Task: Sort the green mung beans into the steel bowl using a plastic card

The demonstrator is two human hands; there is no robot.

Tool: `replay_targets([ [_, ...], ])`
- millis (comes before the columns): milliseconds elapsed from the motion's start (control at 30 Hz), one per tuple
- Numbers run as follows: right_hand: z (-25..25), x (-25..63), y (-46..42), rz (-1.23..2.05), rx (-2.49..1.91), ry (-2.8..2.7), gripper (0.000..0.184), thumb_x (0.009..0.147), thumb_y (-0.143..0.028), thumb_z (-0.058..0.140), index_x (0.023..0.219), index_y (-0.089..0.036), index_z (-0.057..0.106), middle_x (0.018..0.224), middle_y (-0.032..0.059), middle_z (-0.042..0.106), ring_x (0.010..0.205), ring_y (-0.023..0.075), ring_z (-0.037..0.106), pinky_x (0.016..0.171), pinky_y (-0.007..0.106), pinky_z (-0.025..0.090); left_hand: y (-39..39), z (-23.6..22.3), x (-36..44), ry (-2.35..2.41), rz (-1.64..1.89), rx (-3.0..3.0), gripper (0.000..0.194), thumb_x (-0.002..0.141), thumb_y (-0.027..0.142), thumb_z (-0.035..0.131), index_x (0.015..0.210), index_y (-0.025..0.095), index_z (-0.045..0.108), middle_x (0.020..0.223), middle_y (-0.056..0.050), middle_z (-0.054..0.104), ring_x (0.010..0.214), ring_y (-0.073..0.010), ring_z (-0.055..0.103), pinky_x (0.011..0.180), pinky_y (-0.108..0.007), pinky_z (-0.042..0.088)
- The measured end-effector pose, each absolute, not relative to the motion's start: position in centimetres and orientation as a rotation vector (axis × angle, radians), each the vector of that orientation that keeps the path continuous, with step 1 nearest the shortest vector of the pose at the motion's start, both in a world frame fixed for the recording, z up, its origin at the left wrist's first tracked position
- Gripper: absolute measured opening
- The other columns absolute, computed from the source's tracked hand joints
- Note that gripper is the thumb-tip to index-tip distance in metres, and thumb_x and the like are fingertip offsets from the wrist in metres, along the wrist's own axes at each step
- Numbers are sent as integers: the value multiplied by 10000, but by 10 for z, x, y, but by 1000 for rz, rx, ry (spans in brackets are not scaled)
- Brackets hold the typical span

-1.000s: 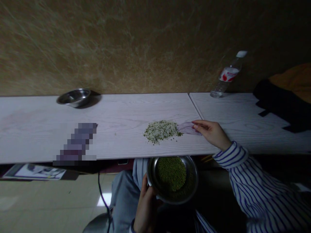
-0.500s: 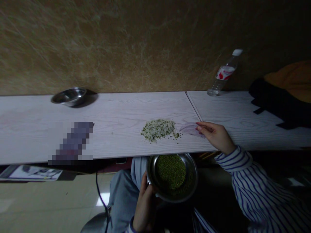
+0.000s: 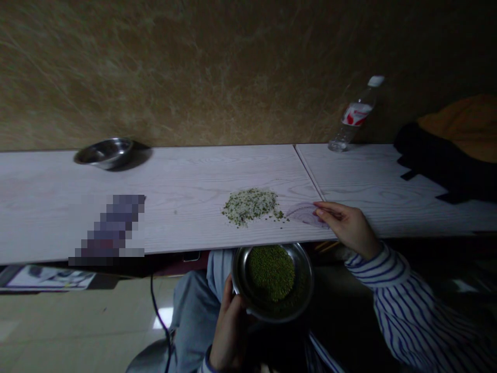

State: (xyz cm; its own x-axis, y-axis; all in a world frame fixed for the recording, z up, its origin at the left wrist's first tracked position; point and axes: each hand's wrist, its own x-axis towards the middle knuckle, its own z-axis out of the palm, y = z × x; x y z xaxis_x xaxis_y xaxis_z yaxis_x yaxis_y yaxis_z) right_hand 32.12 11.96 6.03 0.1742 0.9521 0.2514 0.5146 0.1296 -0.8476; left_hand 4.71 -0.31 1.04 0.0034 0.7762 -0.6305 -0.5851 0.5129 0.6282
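A clear, purplish protractor (image 3: 305,213) is pinched by its right end between the thumb and fingers of my right hand (image 3: 345,225). It is at the tabletop, its left tip beside a loose pile of white grains mixed with green beans (image 3: 250,206). Below the table's front edge, my left hand (image 3: 232,324) grips the left rim of a steel bowl (image 3: 306,290). Many green mung beans (image 3: 272,272) fill the middle of this bowl, which is tipped a little. Part of its far rim is hidden under the table edge.
Another steel bowl (image 3: 104,154) leans tilted at the back left. A plastic bottle (image 3: 351,119) stands at the wall, with a black and orange cloth item (image 3: 458,145) to its right. A blurred-out purple object (image 3: 111,225) lies at left. A cable (image 3: 157,308) hangs below the table.
My right hand has come slightly nearer to me and to the right with the protractor. The left hand keeps its grip on the bowl. The view has shifted a little.
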Motion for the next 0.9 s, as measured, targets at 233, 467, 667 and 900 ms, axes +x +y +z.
replay_targets([
  [233,62,313,108,588,-1506,-1481,293,793,-404,716,970,-186,801,841,91,805,685,225,753,657,343,637,-4,9,48,1164,1079,193,771,705,218,673,1443,248,452,1209,-86,679,872,-222,637,777,-320,521],
  [467,59,314,115,595,-1492,-1431,299,788,-405,725,979,-187,795,897,101,808,674,222,753,652,349,638,-4,7,48,1161,1070,195,770,703,205,668,1440,242,447,1120,-60,698,839,-201,619,777,-305,520],
  [667,55,308,117,613,-1490,-1452,344,794,-425,711,1003,-165,793,895,119,803,724,243,757,700,378,636,-4,10,47,1152,1109,173,713,707,170,671,1395,252,501,1032,-37,680,790,-183,581,804,-317,534],
  [900,56,309,123,589,-1477,-1447,322,795,-412,705,993,-176,796,906,105,807,718,228,753,696,360,629,-3,15,50,1177,1108,198,744,711,218,674,1428,238,477,1038,-51,694,810,-204,622,817,-333,528],
])
